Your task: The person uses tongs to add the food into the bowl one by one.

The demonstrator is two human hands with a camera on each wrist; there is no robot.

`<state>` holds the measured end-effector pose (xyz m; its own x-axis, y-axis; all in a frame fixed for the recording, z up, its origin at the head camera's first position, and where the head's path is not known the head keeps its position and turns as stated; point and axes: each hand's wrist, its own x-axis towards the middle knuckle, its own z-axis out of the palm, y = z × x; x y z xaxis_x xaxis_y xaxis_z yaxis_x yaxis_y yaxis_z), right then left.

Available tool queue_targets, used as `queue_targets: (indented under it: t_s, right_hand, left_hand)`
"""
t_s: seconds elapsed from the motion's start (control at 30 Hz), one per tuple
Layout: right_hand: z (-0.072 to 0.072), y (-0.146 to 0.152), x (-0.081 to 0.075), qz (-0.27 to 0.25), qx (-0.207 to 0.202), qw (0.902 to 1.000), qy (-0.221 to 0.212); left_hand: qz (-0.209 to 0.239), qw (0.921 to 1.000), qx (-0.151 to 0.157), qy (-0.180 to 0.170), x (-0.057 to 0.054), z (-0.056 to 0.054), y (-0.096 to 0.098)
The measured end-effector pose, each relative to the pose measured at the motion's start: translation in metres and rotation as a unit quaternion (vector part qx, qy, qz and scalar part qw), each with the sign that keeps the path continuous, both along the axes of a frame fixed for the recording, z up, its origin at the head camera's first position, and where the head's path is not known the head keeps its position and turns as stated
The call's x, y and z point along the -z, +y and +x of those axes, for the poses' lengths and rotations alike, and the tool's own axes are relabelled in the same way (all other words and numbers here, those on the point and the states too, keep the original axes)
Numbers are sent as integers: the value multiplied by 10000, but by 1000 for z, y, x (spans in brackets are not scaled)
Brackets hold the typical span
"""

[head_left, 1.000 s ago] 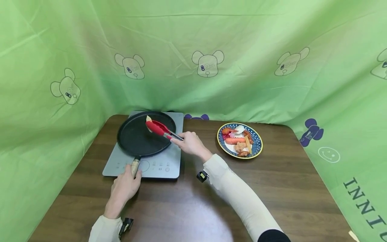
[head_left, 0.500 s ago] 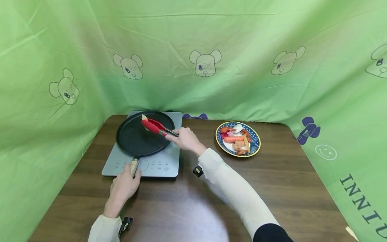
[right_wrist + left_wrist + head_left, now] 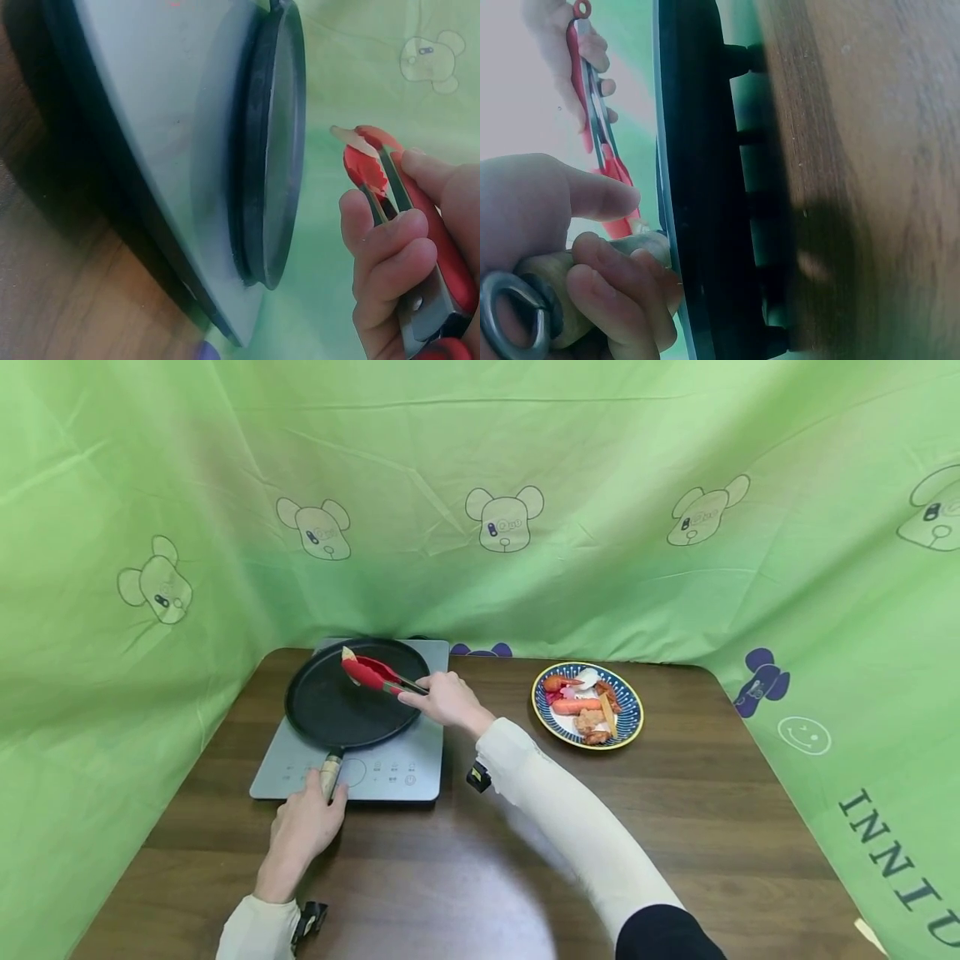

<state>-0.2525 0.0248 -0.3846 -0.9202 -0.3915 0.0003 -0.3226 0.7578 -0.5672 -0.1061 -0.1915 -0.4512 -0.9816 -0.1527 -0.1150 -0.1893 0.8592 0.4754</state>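
My left hand (image 3: pixel 306 820) is wrapped round the light-coloured handle (image 3: pixel 330 774) of a black frying pan (image 3: pixel 337 718), which sits on a grey induction cooktop (image 3: pixel 420 752). The left wrist view shows the metal ring at the handle's end and the fingers curled below it. My right hand (image 3: pixel 450 700) grips red-tipped metal tongs (image 3: pixel 369 673) over the pan's right side. Pinched in the red tips is a small pale piece of food (image 3: pixel 352 141), mostly hidden; in the right wrist view it stands clear of the pan's surface.
To the right of the cooktop lies a blue-patterned plate (image 3: pixel 636 727) with a yellow rim, holding a sausage (image 3: pixel 577 706) and several other food pieces. A green curtain (image 3: pixel 420 568) rises behind and beside the brown wooden table (image 3: pixel 675 827).
My right hand has moved a little left with the tongs and the pale piece, farther over the pan. The left hand keeps its hold on the pan handle.
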Motion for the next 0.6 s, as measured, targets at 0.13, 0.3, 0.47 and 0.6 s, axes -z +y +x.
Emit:
queue_targets:
  t_s: [0.13, 0.3, 0.47, 0.6]
  right_hand:
    - [-2, -5, -1, 104, -95, 9999, 78]
    - [-5, -12, -4, 176, -100, 9998, 53]
    - [-6, -19, -4, -105, -93, 9995, -288]
    - [-5, -26, -4, -256, -142, 9984, -489]
  left_hand:
    - [9, 10000, 8, 38, 0, 0, 0]
    - [16, 10000, 3, 9, 0, -1, 0]
    - [-11, 10000, -18, 2, 0, 0, 0]
    - [-13, 10000, -25, 50, -1, 1, 0]
